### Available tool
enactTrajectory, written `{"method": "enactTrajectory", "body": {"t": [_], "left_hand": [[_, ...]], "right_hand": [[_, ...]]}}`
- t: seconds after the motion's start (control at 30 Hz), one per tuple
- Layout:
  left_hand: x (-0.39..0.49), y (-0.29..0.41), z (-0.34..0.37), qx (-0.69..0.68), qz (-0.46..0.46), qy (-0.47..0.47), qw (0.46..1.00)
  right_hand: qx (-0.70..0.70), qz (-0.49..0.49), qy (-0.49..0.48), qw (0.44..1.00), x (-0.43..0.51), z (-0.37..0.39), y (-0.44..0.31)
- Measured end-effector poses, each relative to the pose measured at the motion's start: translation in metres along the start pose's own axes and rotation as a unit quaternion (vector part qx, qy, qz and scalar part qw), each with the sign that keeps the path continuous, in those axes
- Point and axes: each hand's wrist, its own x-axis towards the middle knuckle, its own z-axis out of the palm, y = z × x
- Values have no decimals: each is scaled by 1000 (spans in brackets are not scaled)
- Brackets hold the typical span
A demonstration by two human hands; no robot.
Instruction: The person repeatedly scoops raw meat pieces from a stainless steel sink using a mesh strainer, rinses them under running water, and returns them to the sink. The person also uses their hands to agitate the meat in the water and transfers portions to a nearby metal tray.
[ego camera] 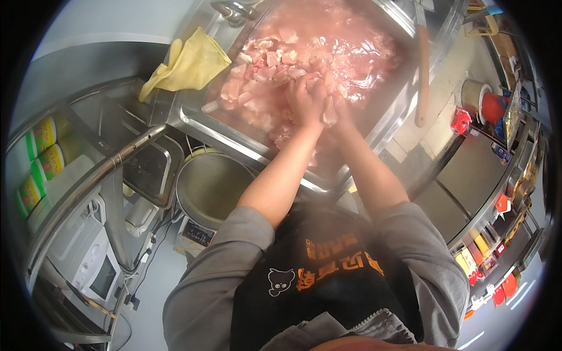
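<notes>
Many pale pink pieces of raw meat [250,90], which look like chicken, lie in cloudy pink water in a stainless steel sink [237,142]. Over the near half of the basin, my left hand [308,98] and my right hand [341,105] are pressed together. Both are closed around raw meat pieces, and one pale piece [329,113] sticks out between them towards me. My right fingers are partly hidden behind the left hand and by the haze on the picture.
A yellow rubber glove [193,61] drapes over the sink's left corner near a metal faucet [235,13]. Along the right rim lies a long wooden handle [422,74]. Below left stand a round metal pot [215,188] and a tubular rack rail [116,160].
</notes>
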Motion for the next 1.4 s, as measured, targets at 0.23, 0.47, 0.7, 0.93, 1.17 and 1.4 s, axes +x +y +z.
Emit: {"method": "enactTrajectory", "body": {"t": [0.23,0.47,0.7,0.93,1.17,1.4], "left_hand": [[-5,64,1,-20,65,50,996],[-12,101,-5,-41,106,54,992],[-14,119,1,-54,145,78,985],[-35,128,2,-28,159,53,985],[-43,143,7,-22,185,50,981],[-58,153,0,-14,251,75,965]], "right_hand": [[19,-68,-18,997,-17,28,-50],[33,-103,-40,993,-34,54,-88],[-368,-270,24,889,-34,53,-100],[-347,-140,75,924,-33,24,-85],[-374,-259,81,887,-29,7,-73],[-357,-253,35,899,-62,32,-110]]}}
